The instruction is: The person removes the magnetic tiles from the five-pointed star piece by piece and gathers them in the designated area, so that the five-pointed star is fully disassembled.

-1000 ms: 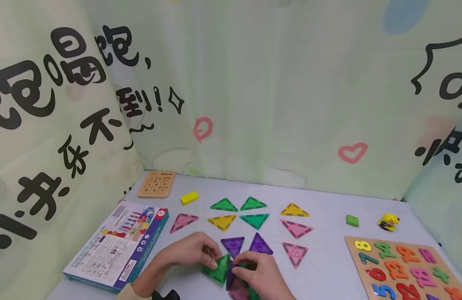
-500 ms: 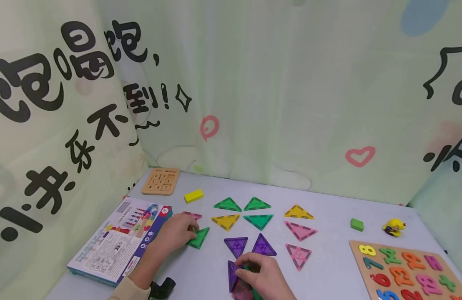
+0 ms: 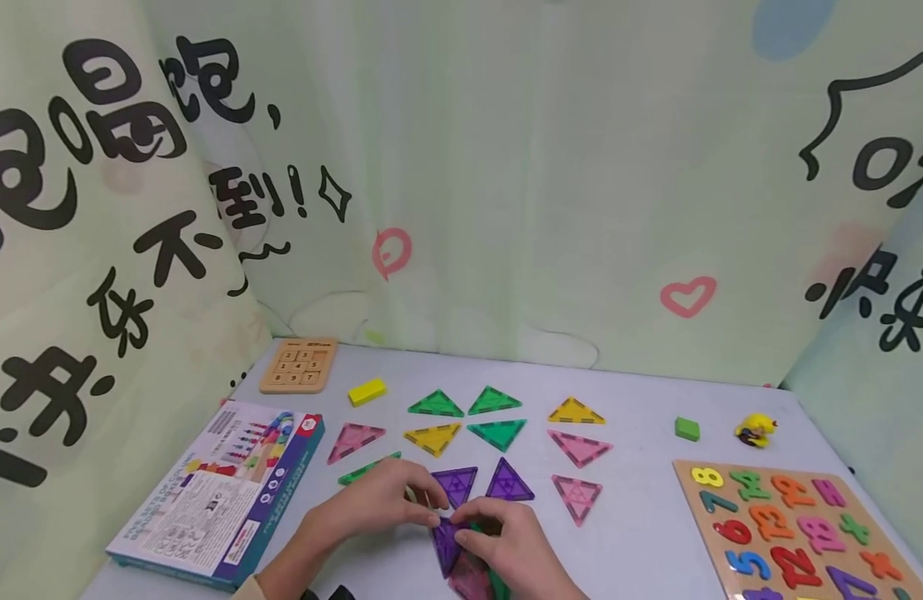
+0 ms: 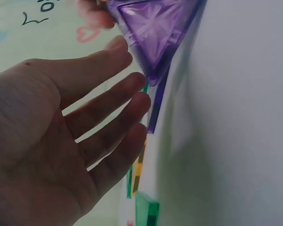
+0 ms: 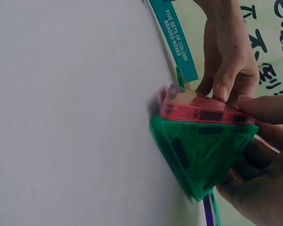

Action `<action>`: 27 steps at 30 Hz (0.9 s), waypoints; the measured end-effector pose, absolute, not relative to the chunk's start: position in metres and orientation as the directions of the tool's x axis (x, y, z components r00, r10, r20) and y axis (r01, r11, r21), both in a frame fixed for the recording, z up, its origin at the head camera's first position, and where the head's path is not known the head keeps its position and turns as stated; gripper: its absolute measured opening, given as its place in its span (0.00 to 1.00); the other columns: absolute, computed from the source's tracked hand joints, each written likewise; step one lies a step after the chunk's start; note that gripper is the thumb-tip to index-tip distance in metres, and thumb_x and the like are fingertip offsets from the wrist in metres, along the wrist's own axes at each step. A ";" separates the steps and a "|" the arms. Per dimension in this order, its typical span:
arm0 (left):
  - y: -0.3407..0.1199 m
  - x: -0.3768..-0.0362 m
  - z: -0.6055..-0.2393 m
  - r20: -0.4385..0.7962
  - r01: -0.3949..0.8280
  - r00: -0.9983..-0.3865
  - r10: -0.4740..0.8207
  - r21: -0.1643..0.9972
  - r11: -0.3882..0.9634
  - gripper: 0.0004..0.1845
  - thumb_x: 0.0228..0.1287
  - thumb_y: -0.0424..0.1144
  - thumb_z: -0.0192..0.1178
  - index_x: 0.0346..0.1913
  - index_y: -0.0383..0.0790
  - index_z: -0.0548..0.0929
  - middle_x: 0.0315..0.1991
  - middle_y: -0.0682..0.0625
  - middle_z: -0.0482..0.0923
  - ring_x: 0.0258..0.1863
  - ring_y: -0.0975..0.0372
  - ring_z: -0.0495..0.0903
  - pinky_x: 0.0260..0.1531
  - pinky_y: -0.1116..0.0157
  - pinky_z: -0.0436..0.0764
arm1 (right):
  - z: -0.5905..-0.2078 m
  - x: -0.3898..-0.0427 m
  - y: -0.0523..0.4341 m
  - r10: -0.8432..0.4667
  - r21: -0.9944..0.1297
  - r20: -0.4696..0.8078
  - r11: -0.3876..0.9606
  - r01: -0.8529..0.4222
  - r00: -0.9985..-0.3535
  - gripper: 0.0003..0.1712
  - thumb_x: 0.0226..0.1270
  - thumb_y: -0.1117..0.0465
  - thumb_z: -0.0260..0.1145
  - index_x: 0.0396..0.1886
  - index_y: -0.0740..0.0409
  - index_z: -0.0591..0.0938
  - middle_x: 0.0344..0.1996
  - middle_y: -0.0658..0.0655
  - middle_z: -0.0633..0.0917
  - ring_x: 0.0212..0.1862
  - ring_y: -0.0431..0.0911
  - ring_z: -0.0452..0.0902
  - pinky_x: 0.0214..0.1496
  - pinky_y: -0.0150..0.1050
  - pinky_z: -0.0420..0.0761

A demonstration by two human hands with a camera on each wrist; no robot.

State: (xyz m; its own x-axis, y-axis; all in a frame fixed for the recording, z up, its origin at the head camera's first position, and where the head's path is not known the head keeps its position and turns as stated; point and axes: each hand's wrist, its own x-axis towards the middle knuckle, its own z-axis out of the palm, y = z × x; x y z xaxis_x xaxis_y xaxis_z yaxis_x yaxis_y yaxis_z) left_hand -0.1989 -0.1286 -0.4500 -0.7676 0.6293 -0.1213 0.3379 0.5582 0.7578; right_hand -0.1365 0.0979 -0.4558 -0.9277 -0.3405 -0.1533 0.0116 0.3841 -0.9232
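In the head view, my right hand (image 3: 517,542) holds a small cluster of translucent magnetic tiles near the table's front. A purple triangle tile (image 3: 445,548) forms its left side, with a pink tile (image 3: 471,581) below. The right wrist view shows a green triangle tile (image 5: 203,153) under the pink one, with my right thumb on the pink tile's edge. My left hand (image 3: 386,500) is at the cluster's left, fingertips right at the purple tile's upper edge. Its fingers look extended and spread in the left wrist view. A green triangle (image 3: 367,469) lies partly hidden behind that hand.
Purple triangles (image 3: 510,482), green triangles (image 3: 496,434), yellow triangles (image 3: 576,411) and pink triangles (image 3: 577,497) lie flat beyond the hands. A box (image 3: 214,496) and wooden number puzzle (image 3: 299,365) stand left. A number board (image 3: 795,521), green block (image 3: 686,429) and yellow duck (image 3: 755,430) are right.
My left hand carried a green triangle tile left, let it go beside the box, and came back to the purple tile. My right hand kept hold of the cluster.
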 end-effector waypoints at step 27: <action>-0.152 -0.193 -0.445 -0.240 0.244 -0.854 0.462 0.600 0.762 0.08 0.60 0.39 0.70 0.24 0.51 0.84 0.21 0.58 0.77 0.25 0.65 0.72 0.27 0.69 0.71 | -0.455 -0.130 0.122 -0.399 -0.881 -0.149 0.470 -0.062 -0.905 0.20 0.59 0.52 0.74 0.47 0.56 0.84 0.37 0.51 0.84 0.39 0.42 0.77 0.39 0.33 0.78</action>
